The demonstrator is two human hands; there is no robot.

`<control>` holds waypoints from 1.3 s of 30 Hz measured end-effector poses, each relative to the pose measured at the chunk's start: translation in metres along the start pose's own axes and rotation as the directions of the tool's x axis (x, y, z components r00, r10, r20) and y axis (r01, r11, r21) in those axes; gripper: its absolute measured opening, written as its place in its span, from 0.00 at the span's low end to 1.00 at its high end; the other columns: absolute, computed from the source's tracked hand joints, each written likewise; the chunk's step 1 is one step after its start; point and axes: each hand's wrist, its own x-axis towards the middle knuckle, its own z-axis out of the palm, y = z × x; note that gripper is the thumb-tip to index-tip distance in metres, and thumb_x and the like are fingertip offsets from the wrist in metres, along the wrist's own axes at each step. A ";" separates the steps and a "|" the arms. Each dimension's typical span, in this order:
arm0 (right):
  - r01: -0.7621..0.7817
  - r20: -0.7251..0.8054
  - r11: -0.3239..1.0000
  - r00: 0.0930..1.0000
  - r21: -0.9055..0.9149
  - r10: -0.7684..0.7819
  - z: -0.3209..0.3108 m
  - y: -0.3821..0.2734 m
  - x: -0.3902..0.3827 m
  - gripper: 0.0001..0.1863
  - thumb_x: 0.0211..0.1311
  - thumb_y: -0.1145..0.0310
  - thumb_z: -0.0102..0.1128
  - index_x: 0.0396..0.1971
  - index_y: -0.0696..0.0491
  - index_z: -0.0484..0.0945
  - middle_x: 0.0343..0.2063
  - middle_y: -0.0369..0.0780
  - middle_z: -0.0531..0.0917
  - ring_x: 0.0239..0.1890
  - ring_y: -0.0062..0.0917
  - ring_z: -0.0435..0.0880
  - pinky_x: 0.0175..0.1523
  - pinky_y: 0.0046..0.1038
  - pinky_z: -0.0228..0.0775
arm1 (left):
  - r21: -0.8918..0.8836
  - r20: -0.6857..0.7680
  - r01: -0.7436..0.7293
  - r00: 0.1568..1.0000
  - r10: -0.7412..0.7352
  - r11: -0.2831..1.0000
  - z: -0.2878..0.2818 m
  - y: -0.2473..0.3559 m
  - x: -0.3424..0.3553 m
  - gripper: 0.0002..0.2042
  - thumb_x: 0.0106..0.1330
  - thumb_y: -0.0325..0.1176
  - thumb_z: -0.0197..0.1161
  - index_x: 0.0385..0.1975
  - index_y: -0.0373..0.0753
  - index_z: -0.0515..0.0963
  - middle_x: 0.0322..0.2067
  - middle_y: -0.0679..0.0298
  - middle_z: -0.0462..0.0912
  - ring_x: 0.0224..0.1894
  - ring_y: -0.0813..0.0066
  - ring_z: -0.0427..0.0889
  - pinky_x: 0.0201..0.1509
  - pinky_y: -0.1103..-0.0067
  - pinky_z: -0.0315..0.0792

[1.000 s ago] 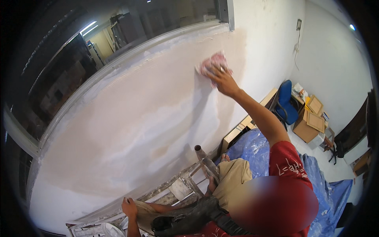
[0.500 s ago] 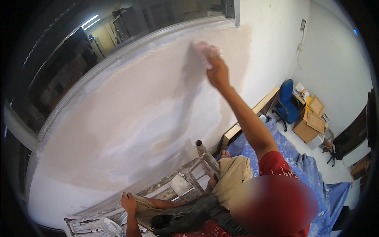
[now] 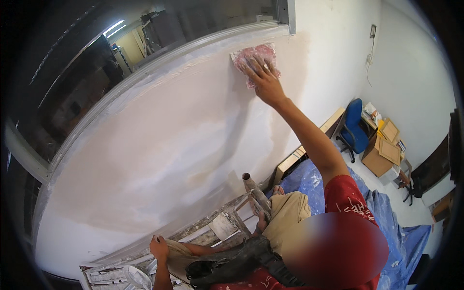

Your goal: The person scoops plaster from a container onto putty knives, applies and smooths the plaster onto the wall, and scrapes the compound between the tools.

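My right hand (image 3: pixel 267 83) presses a pink, white-smeared cloth (image 3: pixel 241 58) flat on the wall, fingers spread over it, just below the window frame (image 3: pixel 217 34). The wall (image 3: pixel 145 145) carries a broad beige patch with paler, cloudy areas. My left hand (image 3: pixel 159 247) is low beside my bent leg, fingers curled at the knee; what they grip, if anything, I cannot make out. Beneath me is a paint-spattered metal ladder or platform (image 3: pixel 222 227) with an upright pipe end (image 3: pixel 247 181). A round white container (image 3: pixel 136 276) lies at the lower left.
A blue plastic sheet (image 3: pixel 396 241) covers the floor on the right. Beyond it stand a blue office chair (image 3: pixel 354 130) and cardboard boxes (image 3: pixel 377 157). Light wooden boards (image 3: pixel 290 162) run along the wall's foot. A cable (image 3: pixel 369 63) hangs near the corner.
My right hand and the cloth have moved up and a little left along the wall since a second ago. My left hand stays at about the same spot.
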 end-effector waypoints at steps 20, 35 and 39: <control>-0.530 -0.020 0.695 0.788 0.487 0.615 -0.009 -0.106 0.022 0.27 0.58 0.80 0.52 0.60 0.50 0.75 0.51 0.52 0.82 0.54 0.43 0.81 0.60 0.33 0.71 | -0.042 -0.130 -0.049 0.991 0.043 0.998 0.003 -0.006 -0.001 0.15 0.66 0.41 0.53 0.35 0.34 0.79 0.34 0.43 0.83 0.39 0.38 0.81 0.45 0.53 0.72; 0.043 -0.006 0.995 0.999 0.091 -0.042 0.023 -0.040 -0.002 0.37 0.54 0.80 0.56 0.68 0.46 0.67 0.70 0.40 0.63 0.73 0.39 0.58 0.75 0.49 0.46 | -0.063 -0.112 -0.063 0.992 0.056 0.996 -0.003 0.013 -0.007 0.13 0.66 0.39 0.52 0.33 0.36 0.78 0.32 0.42 0.82 0.38 0.38 0.80 0.43 0.54 0.71; 0.031 0.305 0.983 0.948 0.180 -0.086 0.009 -0.066 -0.097 0.35 0.57 0.79 0.54 0.67 0.47 0.67 0.68 0.43 0.67 0.72 0.38 0.62 0.75 0.45 0.49 | -0.073 -0.092 -0.033 0.995 0.026 0.997 -0.011 0.008 -0.010 0.14 0.66 0.40 0.52 0.36 0.37 0.80 0.34 0.43 0.82 0.40 0.38 0.81 0.46 0.54 0.72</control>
